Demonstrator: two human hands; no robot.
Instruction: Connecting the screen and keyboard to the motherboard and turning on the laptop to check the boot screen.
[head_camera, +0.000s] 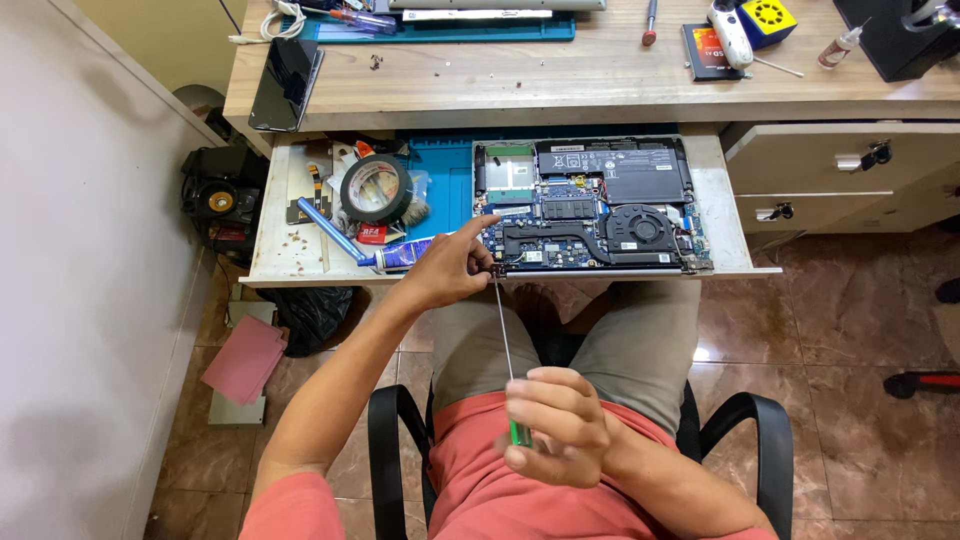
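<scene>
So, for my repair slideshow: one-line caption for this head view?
Right hand turns a long screwdriver at an opened laptop's front edge; left hand steadies it.

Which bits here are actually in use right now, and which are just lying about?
In use:
- opened laptop
- long screwdriver
- left hand steadying its tip
- right hand on the green handle

Lying about:
- tape roll
- blue tube
- phone
- yellow cube

A green-handled screwdriver, a black tape roll, a blue-green mat, and pale wood desk.
</scene>
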